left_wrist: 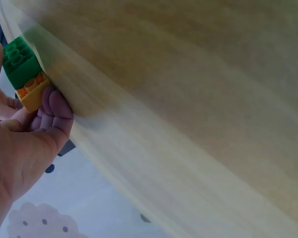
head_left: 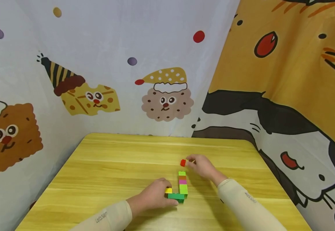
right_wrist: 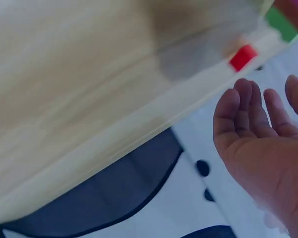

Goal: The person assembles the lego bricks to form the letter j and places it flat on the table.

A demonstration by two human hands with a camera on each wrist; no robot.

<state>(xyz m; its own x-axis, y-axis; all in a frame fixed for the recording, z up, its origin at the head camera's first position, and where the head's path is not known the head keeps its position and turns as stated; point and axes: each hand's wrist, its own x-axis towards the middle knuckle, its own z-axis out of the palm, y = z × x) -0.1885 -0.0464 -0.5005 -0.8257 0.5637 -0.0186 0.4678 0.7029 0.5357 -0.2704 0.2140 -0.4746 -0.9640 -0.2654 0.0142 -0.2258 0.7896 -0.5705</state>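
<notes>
My left hand (head_left: 157,195) has its thumb along a green toy brick (head_left: 176,197) and its fingers curled at a small yellow brick (head_left: 168,190). The left wrist view shows the green brick (left_wrist: 21,60) and the yellow-orange brick (left_wrist: 34,92) together between thumb and fingers. A row of lime, orange and magenta bricks (head_left: 182,182) runs away from the green brick's right end. Beyond that row sits a small red brick (head_left: 183,163). Beside it is my right hand (head_left: 203,166), fingers loosely bent; in the right wrist view a gap shows between its fingertips and the red brick (right_wrist: 243,58).
All the bricks are on a yellow wood-grain table (head_left: 112,160) with rounded far corners. Behind and around the table hangs a cloth (head_left: 112,48) printed with cartoon figures.
</notes>
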